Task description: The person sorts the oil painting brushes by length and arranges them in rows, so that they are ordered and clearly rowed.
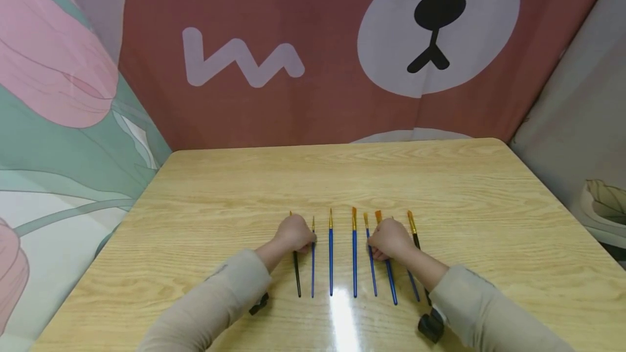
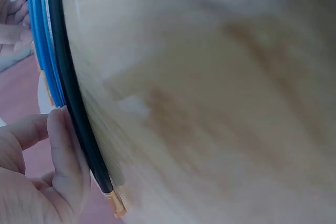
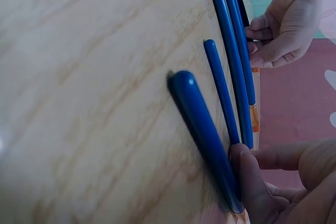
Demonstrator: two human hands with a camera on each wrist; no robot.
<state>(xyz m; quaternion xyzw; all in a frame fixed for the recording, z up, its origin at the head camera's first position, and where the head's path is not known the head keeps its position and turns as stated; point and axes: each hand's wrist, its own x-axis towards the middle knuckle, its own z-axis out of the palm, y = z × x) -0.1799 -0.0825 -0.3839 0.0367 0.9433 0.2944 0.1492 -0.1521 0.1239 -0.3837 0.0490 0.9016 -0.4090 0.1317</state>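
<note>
Several paintbrushes lie side by side on the table, bristles pointing away from me. My left hand [image 1: 295, 233] reaches over a black-handled paintbrush [image 1: 296, 276] and pinches the thin blue paintbrush [image 1: 313, 276] beside it. My right hand [image 1: 389, 239] pinches another thin blue paintbrush [image 1: 374, 278]; its thumb and finger meet at the handle in the right wrist view. A thicker blue paintbrush [image 1: 390, 281] passes under that hand. Between the hands lie two blue paintbrushes, one pointed [image 1: 331, 254] and one angled [image 1: 354, 254]. In the left wrist view, the black handle [image 2: 73, 87] partly hides the left fingertips.
Right of the right hand lie a blue paintbrush [image 1: 413, 287] and a black-handled one [image 1: 415, 240], partly covered by the forearm. The wooden table [image 1: 235, 183] meets a brown cloth [image 1: 323, 113] with a bear print. A pot-like object [image 1: 606, 202] stands at far right.
</note>
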